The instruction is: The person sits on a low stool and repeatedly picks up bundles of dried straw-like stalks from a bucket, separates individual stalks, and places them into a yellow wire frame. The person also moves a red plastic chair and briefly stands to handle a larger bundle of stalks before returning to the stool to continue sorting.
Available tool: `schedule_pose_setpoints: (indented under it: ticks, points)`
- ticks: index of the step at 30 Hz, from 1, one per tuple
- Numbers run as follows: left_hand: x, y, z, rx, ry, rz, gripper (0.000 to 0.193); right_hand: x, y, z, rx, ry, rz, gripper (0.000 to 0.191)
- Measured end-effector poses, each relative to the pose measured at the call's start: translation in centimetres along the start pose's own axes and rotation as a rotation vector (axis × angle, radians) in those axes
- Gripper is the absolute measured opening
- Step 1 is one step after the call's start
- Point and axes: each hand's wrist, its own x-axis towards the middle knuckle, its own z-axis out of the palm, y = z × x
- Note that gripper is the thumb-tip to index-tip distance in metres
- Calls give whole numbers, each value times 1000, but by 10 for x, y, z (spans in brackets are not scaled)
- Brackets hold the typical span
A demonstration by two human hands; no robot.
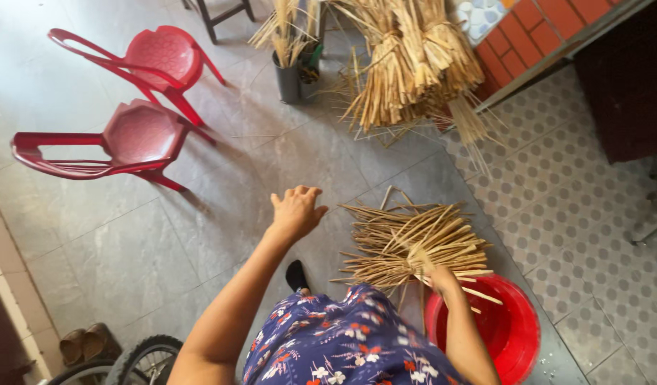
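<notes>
Below, labels are keyed to the head view.
Right hand (442,279): closed around the middle of a bundle of dry reed strips (412,244), held over the rim of a red basin (517,335).
Left hand (298,211): fingers spread, empty, held over the grey floor tiles (164,242).
Surroundings: two red plastic chairs (139,139) toward the far left; more tied sheaves (407,64) by the brick wall.
Risk: strips are likely to slip and scatter across the floor, since the fanned ends are gripped by one hand only.

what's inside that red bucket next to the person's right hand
A few straw-coloured sticks from the bundle in the right hand jut over the red bucket. Its visible inner wall looks bare; the right forearm hides part of it.
</notes>
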Motion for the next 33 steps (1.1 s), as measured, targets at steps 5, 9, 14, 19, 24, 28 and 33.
schedule_pose_setpoints:
  ticks: [5, 9, 14, 19, 24, 28, 33]
  points:
    - [-14, -52, -95, -197, -28, 150, 50, -45, -211, 32, 173, -137, -569, 31]
    - [10, -81, -147, -792, -228, 492, 50, -92, -328, -4, 335, -225, -793, 33]
    - [88, -148, -141, -613, -269, -99, 55, 17, -409, 2, 656, -531, -817, 30]
    - [174, -264, -110, -519, 226, -175, 50, 169, -442, 70, 36, 51, -217, 19]
    - [235, -352, -115, -224, 167, -464, 51, 223, -563, 78, -36, -143, -227, 29]
    - [262, -385, -115, -392, 323, -411, 49, 226, -709, 68, 125, -147, -596, 31]
    - [315, -411, -132, -614, 257, -512, 43, 189, -850, 90, 353, -376, -887, 28]
